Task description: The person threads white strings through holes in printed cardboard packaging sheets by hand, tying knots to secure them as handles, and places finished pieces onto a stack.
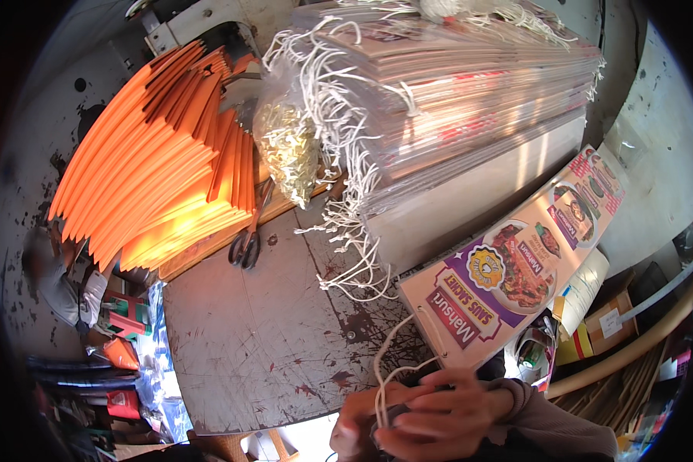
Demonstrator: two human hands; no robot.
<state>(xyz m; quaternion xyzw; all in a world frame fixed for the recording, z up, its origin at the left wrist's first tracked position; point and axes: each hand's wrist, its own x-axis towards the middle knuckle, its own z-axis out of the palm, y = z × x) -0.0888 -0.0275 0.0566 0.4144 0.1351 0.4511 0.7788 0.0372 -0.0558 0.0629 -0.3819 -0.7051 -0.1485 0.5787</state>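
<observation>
At the lower edge, my left hand (359,425) and my right hand (446,412) are closed together around a loop of white string (393,362). The string runs up to the near corner of a printed cardboard poster (516,269) showing food pictures on a purple and cream ground. This poster lies tilted against a tall stack of similar laminated posters (454,108), from whose edges many white string loops (346,223) hang. A dark small object sits between my fingers; I cannot tell what it is.
A fan of orange card sheets (162,154) lies at the left of the scratched grey table (262,331). Black-handled scissors (248,239) and a clear bag of small pale pieces (289,150) lie between the piles. A person (61,281) sits on the floor at left. Boxes and rolls (593,308) crowd the right.
</observation>
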